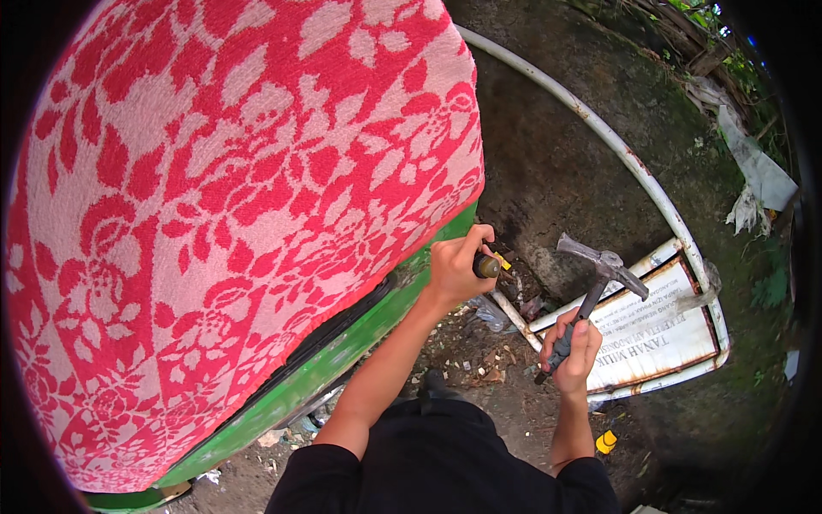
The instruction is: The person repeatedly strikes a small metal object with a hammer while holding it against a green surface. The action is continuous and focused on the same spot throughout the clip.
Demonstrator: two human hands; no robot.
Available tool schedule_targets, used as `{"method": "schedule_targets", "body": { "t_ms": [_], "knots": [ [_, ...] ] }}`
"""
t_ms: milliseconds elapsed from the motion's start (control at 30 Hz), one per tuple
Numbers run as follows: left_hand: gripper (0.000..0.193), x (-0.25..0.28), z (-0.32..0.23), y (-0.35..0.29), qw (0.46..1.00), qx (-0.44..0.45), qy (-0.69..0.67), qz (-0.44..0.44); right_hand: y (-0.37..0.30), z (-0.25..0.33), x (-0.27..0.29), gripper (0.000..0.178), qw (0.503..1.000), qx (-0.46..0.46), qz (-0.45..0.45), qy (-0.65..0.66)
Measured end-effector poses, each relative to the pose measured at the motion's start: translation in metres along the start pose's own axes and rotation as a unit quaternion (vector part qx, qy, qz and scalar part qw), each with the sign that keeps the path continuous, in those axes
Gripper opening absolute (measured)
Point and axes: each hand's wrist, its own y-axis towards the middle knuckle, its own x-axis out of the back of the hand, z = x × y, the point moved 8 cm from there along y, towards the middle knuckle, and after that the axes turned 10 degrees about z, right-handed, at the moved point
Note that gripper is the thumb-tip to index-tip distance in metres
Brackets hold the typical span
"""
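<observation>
My left hand [454, 272] is closed around a short tool handle [487, 266] with a round olive-brown butt end, held against the green edge [451, 224] beneath the cloth. The tool's working end is hidden, so I cannot tell its kind. My right hand [572, 353] grips a claw hammer [599, 272] by its dark grey handle, with the metal head raised to the right of my left hand and apart from the tool's butt. A red and pink flower-patterned cloth [257, 188] covers the large surface on my left, above the green side panel [282, 398].
On the right, a white, rusty tubular frame [629, 158] curves round and holds a lettered white sign panel [659, 330]. Litter and a yellow object [606, 442] lie on the dirt ground. Pale torn sheeting [758, 176] and plants stand at the far right.
</observation>
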Motion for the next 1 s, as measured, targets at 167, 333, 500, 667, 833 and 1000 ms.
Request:
{"method": "schedule_targets", "body": {
  "t_ms": [167, 333, 500, 667, 833, 1000],
  "knots": [
    [0.043, -0.004, 0.005, 0.001, 1.000, 0.022, -0.003, 0.016, 0.001, 0.000, 0.001, 0.048, 1.000, -0.008, -0.006, 0.027],
    [0.046, -0.011, 0.004, 0.003, 0.999, 0.022, 0.013, 0.038, -0.004, -0.001, 0.007, 0.048, 0.999, -0.021, -0.021, 0.035],
    [0.043, -0.009, 0.006, 0.007, 0.999, 0.024, 0.023, 0.030, -0.009, 0.010, 0.016, 0.049, 0.998, 0.020, -0.051, 0.034],
    [0.042, -0.012, 0.006, 0.011, 0.999, 0.031, 0.016, 0.033, -0.004, -0.045, -0.004, 0.048, 0.992, -0.024, -0.007, -0.124],
    [0.043, -0.008, 0.051, -0.022, 0.991, 0.126, -0.005, 0.042, 0.003, -0.020, 0.000, 0.047, 0.998, -0.007, -0.014, -0.062],
    [0.043, -0.025, 0.012, -0.023, 0.995, 0.038, 0.032, 0.081, 0.017, 0.018, 0.016, 0.047, 0.996, 0.054, -0.064, 0.015]
  ]
}}
